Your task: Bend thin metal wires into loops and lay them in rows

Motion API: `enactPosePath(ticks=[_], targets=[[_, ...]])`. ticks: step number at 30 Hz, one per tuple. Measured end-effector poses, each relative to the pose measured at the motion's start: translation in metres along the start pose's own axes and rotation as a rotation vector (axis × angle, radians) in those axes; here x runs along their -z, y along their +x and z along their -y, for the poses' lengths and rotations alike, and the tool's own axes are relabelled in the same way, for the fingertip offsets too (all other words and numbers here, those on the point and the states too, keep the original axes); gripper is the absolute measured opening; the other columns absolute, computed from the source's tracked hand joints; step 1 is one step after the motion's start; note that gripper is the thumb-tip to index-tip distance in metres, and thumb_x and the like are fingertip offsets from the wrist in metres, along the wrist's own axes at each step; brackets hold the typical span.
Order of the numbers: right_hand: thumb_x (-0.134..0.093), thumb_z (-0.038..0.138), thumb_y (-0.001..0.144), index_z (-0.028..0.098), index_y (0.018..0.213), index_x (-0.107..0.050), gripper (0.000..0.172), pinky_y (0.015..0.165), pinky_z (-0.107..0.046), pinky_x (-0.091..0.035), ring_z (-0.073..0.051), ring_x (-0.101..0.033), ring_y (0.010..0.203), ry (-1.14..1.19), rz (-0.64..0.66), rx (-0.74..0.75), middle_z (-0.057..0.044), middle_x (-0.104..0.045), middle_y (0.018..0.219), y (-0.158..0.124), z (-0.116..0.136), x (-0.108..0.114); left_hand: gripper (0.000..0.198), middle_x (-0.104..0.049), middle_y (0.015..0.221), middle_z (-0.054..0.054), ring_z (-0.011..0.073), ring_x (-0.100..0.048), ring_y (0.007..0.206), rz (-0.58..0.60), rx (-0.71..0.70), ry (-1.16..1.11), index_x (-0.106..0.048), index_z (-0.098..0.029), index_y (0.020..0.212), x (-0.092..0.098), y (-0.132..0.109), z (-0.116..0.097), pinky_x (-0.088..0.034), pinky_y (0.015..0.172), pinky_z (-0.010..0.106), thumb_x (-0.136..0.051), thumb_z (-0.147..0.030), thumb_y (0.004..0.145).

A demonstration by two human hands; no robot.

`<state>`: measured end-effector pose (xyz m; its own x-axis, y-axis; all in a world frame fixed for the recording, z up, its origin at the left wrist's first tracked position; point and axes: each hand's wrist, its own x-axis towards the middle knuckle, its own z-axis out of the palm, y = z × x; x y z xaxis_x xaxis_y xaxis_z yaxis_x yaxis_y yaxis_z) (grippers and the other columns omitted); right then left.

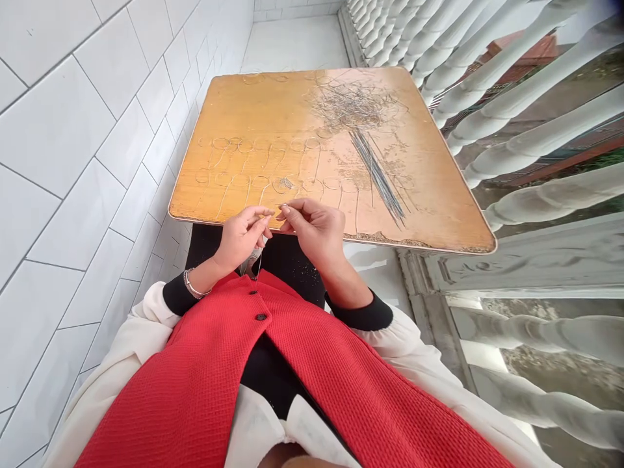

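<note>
My left hand (246, 235) and my right hand (314, 227) are close together over the near edge of a wooden table (263, 117). The left fingers pinch a thin wire (259, 265) that hangs down toward the red vest. In the right hand, thumb and forefinger press together on a tiny bit of something too small to name. Beyond the hands, looped wires with long tails (263, 146) lie in two rows. A bundle of straight grey wires (377, 175) rests at the right, below a tangled pile of wire (353, 104).
A small clump of grey bits (286, 184) lies among the lower loops. The table's near edge (419, 244) is chipped. White wall tiles (73, 156) stand at the left, and a white balustrade (536, 143) runs along the right.
</note>
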<state>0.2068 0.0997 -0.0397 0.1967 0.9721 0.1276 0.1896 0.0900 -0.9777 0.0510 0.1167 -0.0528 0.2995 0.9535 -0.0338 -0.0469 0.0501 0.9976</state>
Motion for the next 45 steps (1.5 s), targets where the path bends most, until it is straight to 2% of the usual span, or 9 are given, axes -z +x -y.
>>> enactPosePath(ticks=[3, 10, 20, 24, 28, 33, 37, 42, 45], targets=[[-0.078, 0.06, 0.077, 0.029, 0.072, -0.071, 0.032, 0.054, -0.033, -0.056, -0.015, -0.059, 0.052, 0.022, -0.008, -0.022, 0.0, -0.069, 0.067, 0.003, -0.003, -0.001, 0.005, -0.064, 0.059, -0.007, 0.003, -0.052, 0.042, 0.002, -0.009, -0.005, -0.065, -0.017, 0.091, 0.001, 0.001, 0.003, -0.04, 0.046, 0.016, -0.062, -0.02, 0.095], [-0.079, 0.064, 0.074, 0.026, 0.08, -0.074, 0.039, 0.053, -0.026, -0.052, -0.012, -0.063, 0.056, 0.288, 0.077, -0.177, -0.001, -0.072, 0.075, 0.009, -0.017, 0.001, 0.005, -0.067, 0.062, -0.006, 0.0042, -0.055, 0.043, -0.017, 0.026, -0.096, -0.062, -0.018, 0.093, 0.0, 0.004, 0.001, -0.043, 0.045, 0.017, -0.062, -0.022, 0.096], [-0.085, 0.063, 0.066, 0.027, 0.074, -0.073, 0.038, 0.062, -0.033, -0.058, -0.016, -0.063, 0.062, 0.294, 0.071, -0.106, 0.0, -0.069, 0.068, -0.001, -0.015, -0.009, 0.009, -0.066, 0.06, -0.007, 0.0045, -0.058, 0.042, -0.073, 0.082, 0.005, -0.061, -0.018, 0.091, -0.003, 0.006, -0.006, -0.046, 0.044, 0.016, -0.067, -0.024, 0.094], [-0.088, 0.059, 0.065, 0.024, 0.071, -0.071, 0.039, 0.056, -0.028, -0.054, -0.012, -0.059, 0.056, 0.364, 0.04, -0.174, 0.0, -0.07, 0.07, 0.004, -0.015, -0.009, 0.01, -0.07, 0.065, -0.005, 0.0047, -0.061, 0.045, -0.007, 0.068, -0.031, -0.061, -0.017, 0.091, -0.002, 0.005, -0.011, -0.047, 0.046, 0.015, -0.067, -0.024, 0.093], [-0.09, 0.059, 0.062, 0.022, 0.071, -0.071, 0.043, 0.05, -0.022, -0.05, -0.009, -0.056, 0.051, 0.472, 0.119, -0.271, 0.003, -0.063, 0.059, 0.011, -0.016, -0.008, 0.006, -0.072, 0.068, -0.004, 0.0047, -0.063, 0.047, 0.074, 0.019, -0.011, -0.063, -0.017, 0.09, -0.001, 0.006, -0.013, -0.048, 0.048, 0.015, -0.066, -0.021, 0.092], [-0.084, 0.064, 0.069, 0.025, 0.095, -0.075, 0.048, 0.065, -0.025, -0.058, -0.011, -0.066, 0.065, 0.386, 0.02, -0.1, 0.001, -0.074, 0.081, 0.009, -0.018, -0.012, 0.002, -0.073, 0.074, -0.003, 0.005, -0.066, 0.054, -0.094, -0.229, 0.281, -0.065, -0.018, 0.09, 0.0, 0.012, -0.01, -0.05, 0.054, 0.016, -0.065, -0.018, 0.092], [-0.081, 0.064, 0.073, 0.025, 0.089, -0.077, 0.042, 0.078, -0.031, -0.06, -0.015, -0.071, 0.08, 0.26, -0.027, 0.086, -0.001, -0.077, 0.089, 0.004, -0.017, -0.015, 0.009, -0.076, 0.08, -0.001, 0.0076, -0.069, 0.064, -0.14, -0.45, 0.606, -0.069, -0.019, 0.091, -0.001, 0.01, -0.006, -0.05, 0.061, 0.018, -0.061, -0.021, 0.095], [-0.08, 0.058, 0.077, 0.023, 0.079, -0.078, 0.035, 0.076, -0.031, -0.058, -0.015, -0.068, 0.074, 0.246, -0.015, 0.112, -0.001, -0.075, 0.078, 0.009, -0.016, -0.011, 0.013, -0.079, 0.092, 0.001, 0.0063, -0.07, 0.063, -0.011, -0.426, 0.491, -0.073, -0.019, 0.1, 0.002, 0.007, -0.005, -0.053, 0.061, 0.017, -0.061, -0.022, 0.096], [-0.08, 0.056, 0.077, 0.022, 0.08, -0.077, 0.035, 0.07, -0.028, -0.058, -0.013, -0.066, 0.068, 0.302, 0.019, 0.021, -0.002, -0.075, 0.077, 0.015, -0.011, -0.005, 0.01, -0.078, 0.089, 0.0, 0.0052, -0.069, 0.061, -0.066, -0.334, 0.338, -0.072, -0.018, 0.097, 0.011, 0.009, -0.015, -0.053, 0.059, 0.016, -0.066, -0.026, 0.093]])
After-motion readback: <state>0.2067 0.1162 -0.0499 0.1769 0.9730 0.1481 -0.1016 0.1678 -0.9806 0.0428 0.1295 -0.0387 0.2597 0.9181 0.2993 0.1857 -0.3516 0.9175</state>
